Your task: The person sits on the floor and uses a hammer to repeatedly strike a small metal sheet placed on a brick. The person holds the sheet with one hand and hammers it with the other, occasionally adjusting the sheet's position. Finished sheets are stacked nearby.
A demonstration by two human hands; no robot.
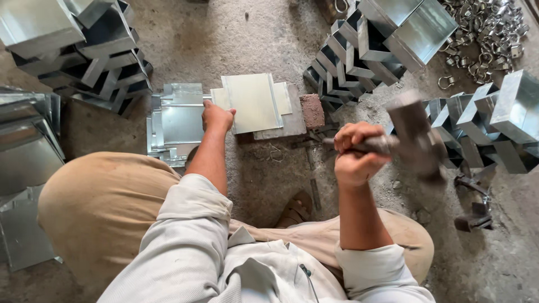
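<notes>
Right hand (355,159) is a closed grip around the handle of a hammer (412,134), fist wrapped near the head end, hammer raised off the floor and motion-blurred; head sticks out to the outer side of the grip. Looks like a heavy, steel, top-loaded tool, so the weight likely pulls away from the fist; a full wrap on the handle is the sensible hold, and the handle end is hidden under the fingers. Left hand (216,116) lies knuckles-up with fingers curled on the near-left corner of a flat galvanized sheet-metal piece (254,102); whether it pinches the edge or just presses down I cannot tell. Sheet lies on a flat steel plate (292,126) on the concrete floor (252,33), straight ahead of the left grip and well apart from the raised hammer. Sheet probably thin, light, stiff across the folds but springy, slick surface, cut edges likely sharp; best held flat by a corner or folded rim, fingers out of the strike zone. A stack of folded sheet blanks (177,120) sits just left of the left grip, a small brick block (312,110) just right of the plate. Finished open metal boxes (393,33) are piled beyond and to both sides, with a heap of metal clamps (488,33) at far right.
</notes>
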